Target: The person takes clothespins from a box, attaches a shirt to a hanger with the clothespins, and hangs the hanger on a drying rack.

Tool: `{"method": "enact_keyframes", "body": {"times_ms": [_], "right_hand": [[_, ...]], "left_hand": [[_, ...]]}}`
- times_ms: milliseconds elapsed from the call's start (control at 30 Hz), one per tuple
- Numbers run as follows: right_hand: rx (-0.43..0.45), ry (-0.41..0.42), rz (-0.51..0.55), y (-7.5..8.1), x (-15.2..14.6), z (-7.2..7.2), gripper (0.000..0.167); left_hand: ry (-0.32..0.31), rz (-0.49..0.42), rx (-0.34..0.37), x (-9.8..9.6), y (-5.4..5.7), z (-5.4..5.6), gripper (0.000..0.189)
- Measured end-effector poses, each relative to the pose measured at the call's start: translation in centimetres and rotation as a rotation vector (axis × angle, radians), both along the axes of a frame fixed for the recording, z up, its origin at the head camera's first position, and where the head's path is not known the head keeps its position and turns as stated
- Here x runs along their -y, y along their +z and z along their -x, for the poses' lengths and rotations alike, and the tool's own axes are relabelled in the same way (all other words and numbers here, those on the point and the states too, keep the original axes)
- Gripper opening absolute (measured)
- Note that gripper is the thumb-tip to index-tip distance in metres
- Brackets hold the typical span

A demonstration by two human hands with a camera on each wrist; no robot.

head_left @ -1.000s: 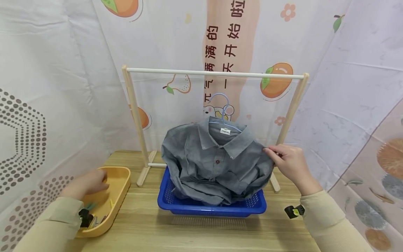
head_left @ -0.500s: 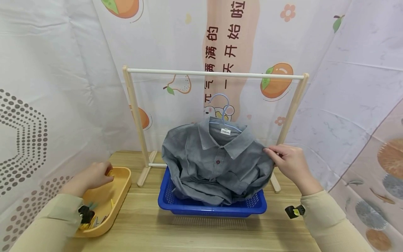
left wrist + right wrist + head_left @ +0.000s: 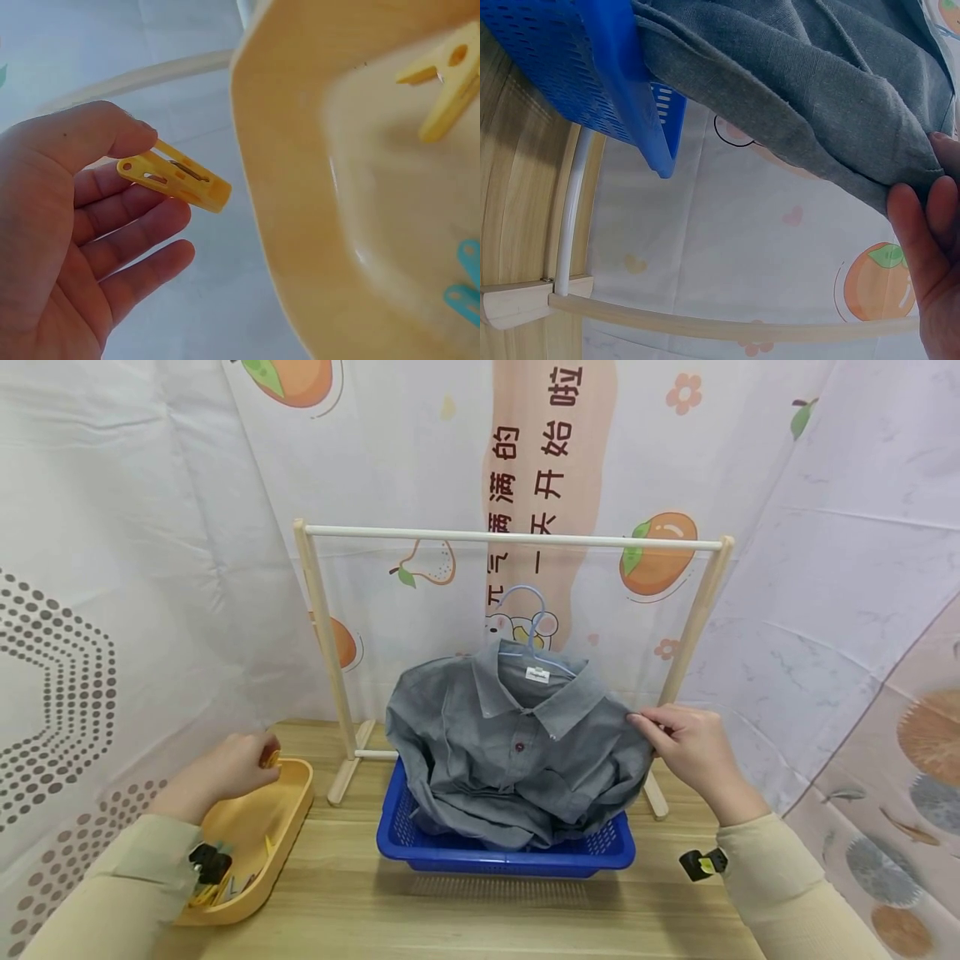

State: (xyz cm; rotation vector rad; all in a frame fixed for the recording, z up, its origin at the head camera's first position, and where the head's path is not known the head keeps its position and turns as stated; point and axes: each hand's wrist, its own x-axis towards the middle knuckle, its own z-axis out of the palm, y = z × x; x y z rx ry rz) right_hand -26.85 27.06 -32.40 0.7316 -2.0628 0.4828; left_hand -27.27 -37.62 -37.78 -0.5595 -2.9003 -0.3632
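A yellow clothespin (image 3: 180,180) is pinched between the thumb and fingers of my left hand (image 3: 232,768), over the far end of the yellow tray (image 3: 302,802). My right hand (image 3: 686,747) pinches the grey shirt (image 3: 457,718) at its shoulder on the right side. The shirt is on a light blue hanger (image 3: 538,610), whose hook stands free below the rack's bar. Its lower part lies bunched in the blue basket (image 3: 517,862). In the left wrist view another yellow clothespin (image 3: 454,82) and a partly seen teal clothespin (image 3: 466,277) lie in the tray.
A wooden drying rack with a white top bar (image 3: 450,533) stands behind the basket. The wooden table (image 3: 337,893) extends in front. Printed curtains (image 3: 360,435) enclose the back and sides.
My left hand has risen from inside the tray toward its far end, bringing the yellow clothespin up. My right hand keeps its grip on the shirt, which has barely moved.
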Motion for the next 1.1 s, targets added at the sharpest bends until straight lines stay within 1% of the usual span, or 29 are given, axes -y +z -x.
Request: {"method": "enact_keyframes", "body": {"times_ms": [200, 300, 433, 700, 867, 967, 1100], "right_hand": [[0.006, 0.000, 0.001, 0.1, 0.0, 0.0, 0.011], [0.011, 0.003, 0.002, 0.1, 0.0, 0.0, 0.011], [0.019, 0.002, 0.002, 0.1, 0.0, 0.0, 0.011], [0.023, 0.003, 0.002, 0.1, 0.0, -0.1, 0.011], [0.013, 0.003, -0.003, 0.0, 0.0, 0.0, 0.011], [0.010, 0.006, -0.004, 0.0, 0.0, 0.0, 0.011], [0.011, 0.014, -0.004, 0.1, 0.1, 0.0, 0.011]], "left_hand": [[0.012, -0.021, -0.021, -0.7, 1.1, -0.2, 0.022], [0.007, -0.033, -0.052, -1.0, 1.5, -0.2, 0.021], [-0.007, -0.041, -0.095, -1.4, 2.0, -0.1, 0.022], [-0.024, -0.047, -0.156, -2.0, 2.7, -0.2, 0.024], [-0.028, -0.062, -0.173, -2.6, 3.2, -0.4, 0.026], [-0.036, -0.085, -0.191, -3.0, 3.6, -0.5, 0.025], [-0.052, -0.124, -0.241, -3.5, 4.0, -0.5, 0.025]]}}
